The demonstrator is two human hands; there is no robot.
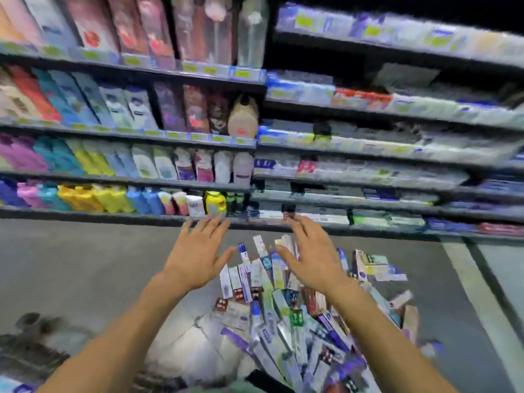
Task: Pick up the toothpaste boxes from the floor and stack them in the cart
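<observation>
Toothpaste boxes (pixel 286 302) lie in a large loose heap on the grey floor (pixel 85 265) before the shelves (pixel 127 131), spilling toward the viewer. Left hand (pixel 195 256) and right hand (pixel 312 259) hover above the far end of the heap, fingers spread, holding nothing. Dark blurred shape at lower left may be the cart; cannot tell. Judgement: nearly all of the picking and stacking remains.
</observation>
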